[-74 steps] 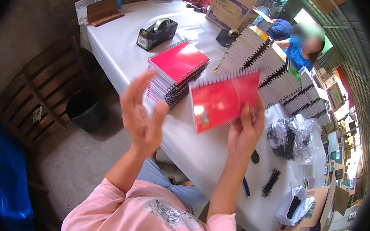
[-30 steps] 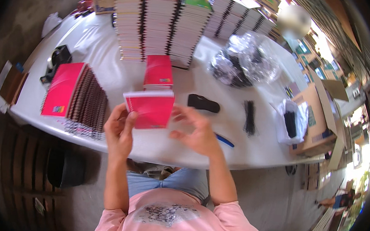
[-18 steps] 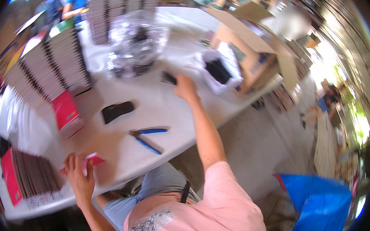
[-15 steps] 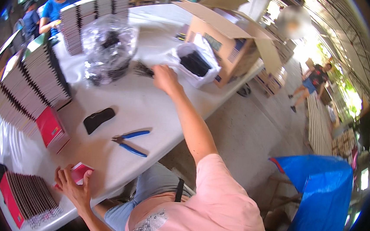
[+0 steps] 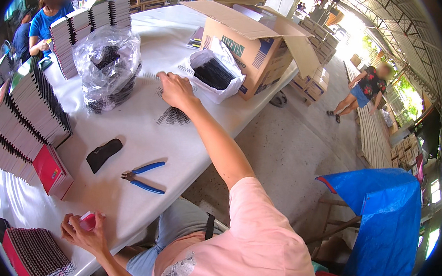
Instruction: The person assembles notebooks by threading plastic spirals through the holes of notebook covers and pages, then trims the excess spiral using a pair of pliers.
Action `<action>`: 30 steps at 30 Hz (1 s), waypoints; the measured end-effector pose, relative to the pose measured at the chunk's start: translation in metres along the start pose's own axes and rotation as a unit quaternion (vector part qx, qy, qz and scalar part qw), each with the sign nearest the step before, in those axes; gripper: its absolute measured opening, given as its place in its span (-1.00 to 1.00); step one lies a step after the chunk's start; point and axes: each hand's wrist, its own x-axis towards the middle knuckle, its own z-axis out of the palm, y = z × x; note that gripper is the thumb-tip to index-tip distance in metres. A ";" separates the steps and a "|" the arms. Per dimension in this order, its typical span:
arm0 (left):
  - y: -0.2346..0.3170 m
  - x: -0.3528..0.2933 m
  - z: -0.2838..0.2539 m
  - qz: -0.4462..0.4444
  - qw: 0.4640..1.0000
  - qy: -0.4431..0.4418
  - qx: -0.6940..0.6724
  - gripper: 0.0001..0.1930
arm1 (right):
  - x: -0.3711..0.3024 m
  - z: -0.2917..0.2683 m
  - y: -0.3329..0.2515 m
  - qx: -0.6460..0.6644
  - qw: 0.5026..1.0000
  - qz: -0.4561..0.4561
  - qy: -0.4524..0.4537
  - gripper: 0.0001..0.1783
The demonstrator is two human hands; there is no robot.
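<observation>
Head view, only one we have. Versus half a second ago: our right hand (image 5: 179, 90) is among the black wire spirals (image 5: 173, 116) again, but these now fan out below the wrist side, on our side of the hand; they poked out left of the fingers before. Our view has swung slightly right, so the table (image 5: 188, 159) sits further left. Our left hand (image 5: 86, 237) keeps the red notebook (image 5: 88, 221) low by the near table edge; 2.5 s ago we had it up in the right hand.

Grip: left is curled round the notebook, thumb one side, fingers the other. Right has fingertips pinched together on a single thin spiral (image 5: 148, 75), which juts out left.

Looks: notebook shows a glossy red cover and a pale edge; our fingers hide most of it, so we can't see its binding edge. Loose spirals are thin, dark, springy, lying crossed over each other between the clear plastic bag (image 5: 108, 51) and the white bag (image 5: 224, 94), which is filled with more black spirals. Blue-handled cutters (image 5: 128, 175) lie spread near the black pouch (image 5: 104, 156); a short red notebook stack (image 5: 52, 171) stands left of those, bound notebooks (image 5: 40, 253) at lower left.
</observation>
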 end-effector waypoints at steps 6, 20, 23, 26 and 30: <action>0.010 0.001 -0.001 -0.028 0.999 0.020 -0.027 -0.57 | -0.033 -0.023 -0.051 0.073 0.987 -0.144 -0.004 -0.52; 0.019 0.000 0.003 -0.052 0.996 -0.046 -0.057 -0.62 | -0.131 0.018 -0.154 0.474 0.819 -0.245 -0.212 -0.69; 0.021 -0.002 0.001 -0.056 0.998 -0.012 -0.037 -0.61 | -0.134 0.026 -0.160 0.491 0.811 -0.226 -0.224 -0.73; 0.016 -0.010 -0.004 -0.071 0.997 -0.011 -0.033 -0.60 | -0.139 0.027 -0.174 0.501 0.799 -0.223 -0.249 -0.75; 0.018 -0.013 -0.004 -0.078 0.996 -0.005 -0.035 -0.60 | -0.145 0.030 -0.181 0.515 0.786 -0.209 -0.270 -0.78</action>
